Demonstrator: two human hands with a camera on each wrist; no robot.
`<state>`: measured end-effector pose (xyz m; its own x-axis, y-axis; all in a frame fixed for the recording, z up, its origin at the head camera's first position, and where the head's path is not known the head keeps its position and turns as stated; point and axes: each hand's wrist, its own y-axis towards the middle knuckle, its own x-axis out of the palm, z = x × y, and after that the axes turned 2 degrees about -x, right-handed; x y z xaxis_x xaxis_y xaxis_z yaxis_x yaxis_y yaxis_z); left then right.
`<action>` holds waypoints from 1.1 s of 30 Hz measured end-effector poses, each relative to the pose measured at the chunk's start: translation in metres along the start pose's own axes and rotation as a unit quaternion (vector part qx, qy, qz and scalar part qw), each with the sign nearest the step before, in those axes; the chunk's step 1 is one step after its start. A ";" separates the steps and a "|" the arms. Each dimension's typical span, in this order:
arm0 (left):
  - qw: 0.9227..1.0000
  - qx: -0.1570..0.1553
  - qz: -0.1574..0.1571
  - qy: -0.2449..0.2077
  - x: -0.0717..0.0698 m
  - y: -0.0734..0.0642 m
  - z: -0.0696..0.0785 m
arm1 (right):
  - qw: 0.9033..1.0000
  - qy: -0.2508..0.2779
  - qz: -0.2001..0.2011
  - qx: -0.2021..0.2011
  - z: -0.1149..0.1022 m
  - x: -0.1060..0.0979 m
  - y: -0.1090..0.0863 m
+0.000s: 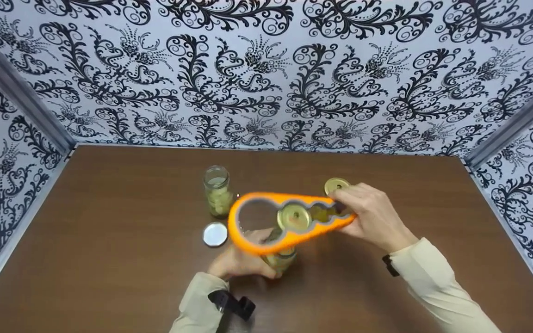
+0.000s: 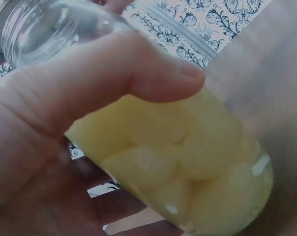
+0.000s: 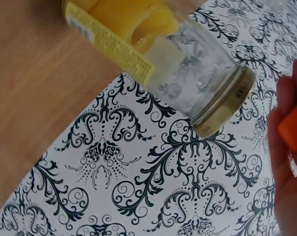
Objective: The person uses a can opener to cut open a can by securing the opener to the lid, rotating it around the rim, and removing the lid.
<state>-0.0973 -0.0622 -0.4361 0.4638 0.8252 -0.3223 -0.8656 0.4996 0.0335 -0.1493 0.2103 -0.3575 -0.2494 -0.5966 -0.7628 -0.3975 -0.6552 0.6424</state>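
My left hand (image 1: 239,262) grips a glass jar (image 2: 188,162) around its side, thumb across the front. Pale round pieces in liquid fill its lower part. Its gold lid (image 1: 295,217) shows through a middle notch of an orange jar opener (image 1: 235,224); whether the opener touches the lid I cannot tell. My right hand (image 1: 372,213) holds the opener by its narrow end. Beyond that hand stands another jar with a gold lid (image 1: 336,184); in the right wrist view this jar (image 3: 183,69) has yellow contents and a yellow label.
An unlidded glass jar (image 1: 219,196) with pale green contents stands left of the opener. In front of it a white lid (image 1: 214,234) lies flat on the brown table (image 1: 109,240). Patterned walls (image 1: 257,92) enclose the table at the back and sides.
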 end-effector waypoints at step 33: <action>0.989 -0.044 0.094 -0.106 -0.026 0.055 -0.028 | 0.955 -0.095 0.043 0.278 -0.034 -0.006 -0.046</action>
<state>-0.1625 -0.0631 -0.4521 0.3134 0.9431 -0.1113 -0.9493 0.3142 -0.0105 -0.0993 0.2278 -0.3797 -0.4375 -0.5071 -0.7426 -0.7620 -0.2293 0.6056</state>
